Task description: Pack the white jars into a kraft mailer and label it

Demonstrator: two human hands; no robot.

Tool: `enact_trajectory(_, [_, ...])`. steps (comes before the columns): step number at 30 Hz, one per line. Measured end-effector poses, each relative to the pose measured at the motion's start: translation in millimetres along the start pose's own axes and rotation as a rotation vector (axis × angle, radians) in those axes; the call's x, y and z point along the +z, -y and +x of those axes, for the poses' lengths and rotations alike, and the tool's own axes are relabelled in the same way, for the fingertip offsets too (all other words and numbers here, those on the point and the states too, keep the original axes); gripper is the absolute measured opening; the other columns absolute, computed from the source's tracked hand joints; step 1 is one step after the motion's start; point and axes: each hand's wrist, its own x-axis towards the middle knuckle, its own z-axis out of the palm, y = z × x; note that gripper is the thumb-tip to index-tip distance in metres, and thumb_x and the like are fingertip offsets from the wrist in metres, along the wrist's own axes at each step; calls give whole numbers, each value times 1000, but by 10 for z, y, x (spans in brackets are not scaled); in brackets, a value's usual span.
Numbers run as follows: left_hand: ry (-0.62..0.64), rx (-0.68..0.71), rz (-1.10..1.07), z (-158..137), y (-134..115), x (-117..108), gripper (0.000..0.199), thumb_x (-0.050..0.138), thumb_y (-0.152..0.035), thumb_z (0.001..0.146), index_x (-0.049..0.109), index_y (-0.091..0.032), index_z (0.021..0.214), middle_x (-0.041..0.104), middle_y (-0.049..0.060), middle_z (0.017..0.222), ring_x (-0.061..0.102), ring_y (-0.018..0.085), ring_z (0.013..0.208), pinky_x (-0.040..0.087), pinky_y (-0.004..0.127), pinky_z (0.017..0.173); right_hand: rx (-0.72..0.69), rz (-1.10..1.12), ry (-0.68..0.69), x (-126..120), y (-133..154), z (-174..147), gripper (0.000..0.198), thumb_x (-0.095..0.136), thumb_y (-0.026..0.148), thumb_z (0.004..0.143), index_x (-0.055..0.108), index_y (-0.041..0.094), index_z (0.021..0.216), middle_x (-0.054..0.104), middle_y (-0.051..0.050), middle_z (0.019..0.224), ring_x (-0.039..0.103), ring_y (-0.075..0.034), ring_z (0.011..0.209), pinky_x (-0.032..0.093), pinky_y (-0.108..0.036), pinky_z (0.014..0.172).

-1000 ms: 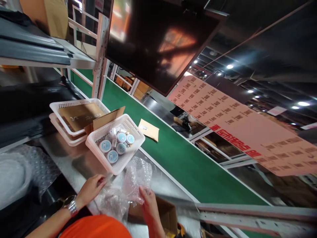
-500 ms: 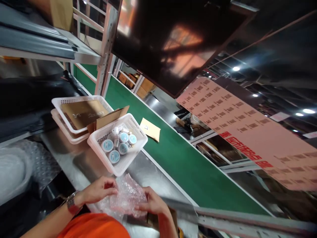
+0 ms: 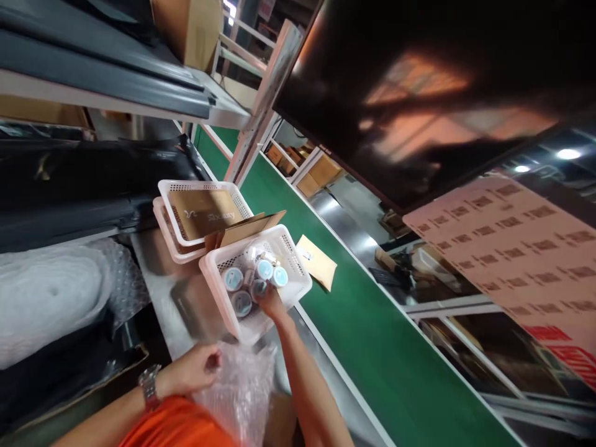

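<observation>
Fingers of your right hand [image 3: 269,299] close on a round jar [image 3: 259,288] inside the near white basket [image 3: 223,307]. Your left hand [image 3: 193,370] pinches the bubble wrap [image 3: 242,391], near you on the steel table [image 3: 186,304].

Head view of a packing bench beside a green conveyor belt [image 3: 372,335]. The right hand [image 3: 269,300] reaches into a white perforated basket [image 3: 298,273] and its fingers touch one of several round blue-lidded jars [image 3: 233,279] lying there. The left hand [image 3: 193,370], with a wristwatch [image 3: 149,386] on its wrist, pinches the edge of a sheet of bubble wrap [image 3: 242,391] on the steel worktop [image 3: 161,273]. Behind the basket stand two stacked white baskets [image 3: 172,192], the upper holding a flat brown carton [image 3: 205,212]. A padded brown envelope [image 3: 317,269] lies on the belt just beside the basket. A large roll of bubble wrap [image 3: 51,298] sits to the left; a dark monitor [image 3: 419,93] hangs overhead.
</observation>
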Motion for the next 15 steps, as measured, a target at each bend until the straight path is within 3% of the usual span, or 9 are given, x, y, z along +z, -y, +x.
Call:
enact_trajectory(4, [-109,-136,157,-92,558,-21,25,61,-21,70,68,-22,93,76,6,93,71,26,90,53,36,86,-35,-79,26,181,-34,67,63,66,23,89,60,-10,141,69,-34,141,67,-39,138,49,-51,118])
enact_trajectory(7, [-196,-189,206,-196,895,-131,30,65,-29,74,72,-22,102,80,9,103,76,29,98,57,39,94,-61,-95,-23,152,-78,17,63,67,22,90,60,-6,147,64,-32,150,59,-38,146,44,-49,125])
enact_trajectory(11, [-259,-218,241,-231,999,-251,35,71,-43,77,78,-22,104,83,12,110,77,32,103,59,42,99,-44,-120,-207,-272,-465,-279,53,53,26,104,59,7,153,55,-24,160,50,-33,153,39,-47,131])
enact_trajectory(14, [-265,-152,208,-225,923,-259,41,65,-61,89,80,-23,95,83,11,101,76,32,96,59,42,94,127,-195,-304,-698,-1055,-720,50,44,21,103,59,2,146,56,-28,153,47,-38,153,35,-58,132])
enact_trajectory(15, [-262,-140,175,-223,897,-246,48,58,-66,95,79,-23,90,83,11,99,77,32,95,60,42,94,236,-239,-259,-796,-1266,-871,53,48,20,99,58,6,149,56,-26,155,46,-38,154,36,-59,132])
